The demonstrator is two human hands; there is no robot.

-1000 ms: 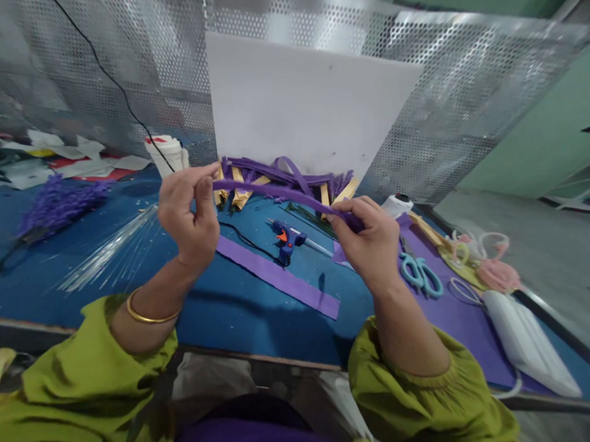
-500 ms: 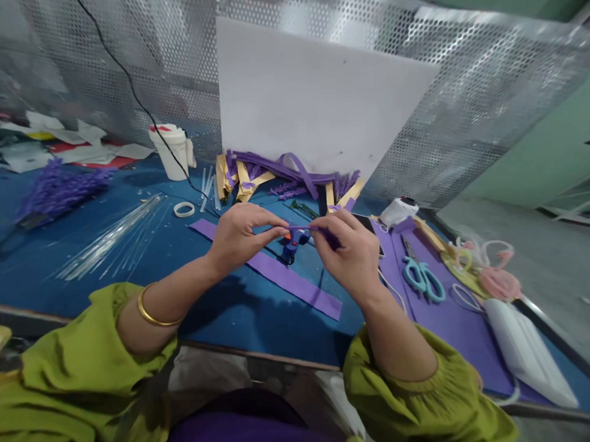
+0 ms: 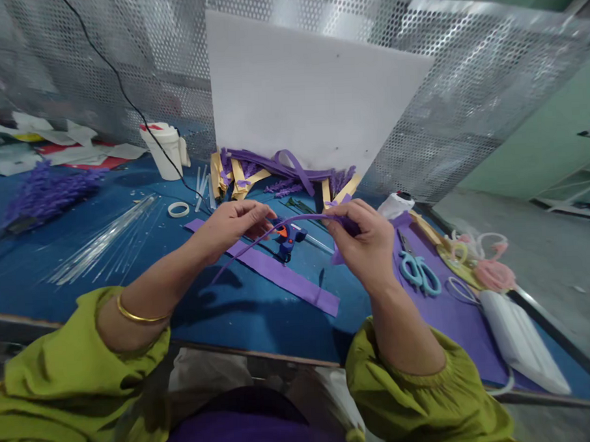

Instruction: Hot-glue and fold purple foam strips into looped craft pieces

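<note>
My left hand [image 3: 231, 225] and my right hand [image 3: 362, 244] hold a thin purple strip [image 3: 299, 218] in the air above the blue table [image 3: 131, 280]. The strip arches between the two hands, and its loose end hangs down to the left, below my left hand. My right hand pinches a bunched purple part of it. Under the hands lie a flat purple foam strip [image 3: 278, 274] and a blue glue gun [image 3: 286, 237].
Teal scissors [image 3: 419, 271] lie on a purple sheet at the right. A white cup [image 3: 167, 148], a tape ring [image 3: 178, 209], clear rods [image 3: 100, 246] and a purple fringe bundle [image 3: 49, 192] are at the left. A white board [image 3: 309, 96] leans on perforated metal behind purple and tan scraps.
A second ago the hands were raised and apart, stretching the strip. They dropped and came close together, and now they have moved apart a little, with the strip arching between them.
</note>
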